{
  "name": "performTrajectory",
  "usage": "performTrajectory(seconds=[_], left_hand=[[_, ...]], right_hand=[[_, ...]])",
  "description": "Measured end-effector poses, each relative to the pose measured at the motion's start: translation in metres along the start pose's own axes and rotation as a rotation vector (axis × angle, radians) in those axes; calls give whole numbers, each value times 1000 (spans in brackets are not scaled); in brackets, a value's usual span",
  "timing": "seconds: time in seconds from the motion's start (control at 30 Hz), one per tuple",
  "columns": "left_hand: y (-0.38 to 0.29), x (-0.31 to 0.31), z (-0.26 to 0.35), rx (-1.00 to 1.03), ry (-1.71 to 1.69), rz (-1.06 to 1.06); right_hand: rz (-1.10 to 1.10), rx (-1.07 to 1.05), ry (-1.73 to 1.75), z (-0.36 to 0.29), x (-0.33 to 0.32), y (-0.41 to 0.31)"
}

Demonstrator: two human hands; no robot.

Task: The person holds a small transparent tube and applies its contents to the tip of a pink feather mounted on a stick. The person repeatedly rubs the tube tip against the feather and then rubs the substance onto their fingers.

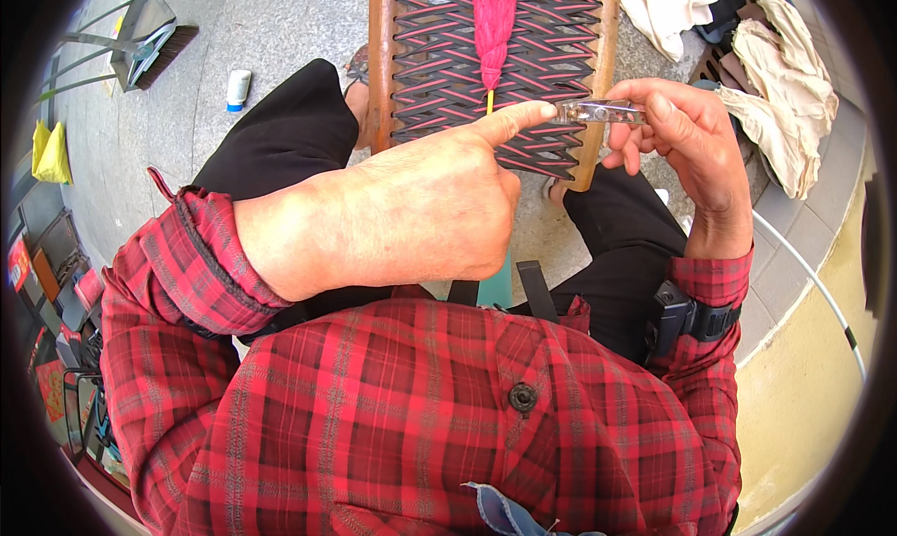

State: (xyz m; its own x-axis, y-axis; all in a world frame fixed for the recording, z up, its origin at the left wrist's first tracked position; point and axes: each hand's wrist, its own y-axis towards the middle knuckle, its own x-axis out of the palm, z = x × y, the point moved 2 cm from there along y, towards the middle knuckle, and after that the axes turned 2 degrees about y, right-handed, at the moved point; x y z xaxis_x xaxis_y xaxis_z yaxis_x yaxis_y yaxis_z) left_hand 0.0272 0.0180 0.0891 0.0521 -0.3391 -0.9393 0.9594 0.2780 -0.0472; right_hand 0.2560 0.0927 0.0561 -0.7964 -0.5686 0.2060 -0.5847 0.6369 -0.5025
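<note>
My left hand [434, 199] stretches across in front of me, back upward, with the index finger pointing right. Its other fingers curl under and their tips are hidden. My right hand [690, 129] pinches a metal nail clipper [601, 111] between thumb and fingers. The clipper's jaws are at the tip of the left index finger. Beneath both hands is a wooden-framed seat [382, 59] woven with black and pink straps. A bright pink fibre bundle [494, 24] lies on the weave, and the yellow stick [490, 101] at its lower end runs behind my left hand.
A dustpan [144, 17] and a brush [165, 56] are at the upper left, near a white bottle with a blue cap [238, 91]. Cream cloths [778, 94] are heaped at right. A white cable [806, 269] curves past my right arm. Assorted items crowd the left edge.
</note>
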Motion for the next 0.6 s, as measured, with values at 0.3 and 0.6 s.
performTrajectory(seconds=[0.3,0.6], left_hand=[[1,-1,0,-27,123,-34],[0,2,-1,-14,72,-5]], right_hand=[[45,17,3,0,3,0],[50,10,-14,0,5,1]])
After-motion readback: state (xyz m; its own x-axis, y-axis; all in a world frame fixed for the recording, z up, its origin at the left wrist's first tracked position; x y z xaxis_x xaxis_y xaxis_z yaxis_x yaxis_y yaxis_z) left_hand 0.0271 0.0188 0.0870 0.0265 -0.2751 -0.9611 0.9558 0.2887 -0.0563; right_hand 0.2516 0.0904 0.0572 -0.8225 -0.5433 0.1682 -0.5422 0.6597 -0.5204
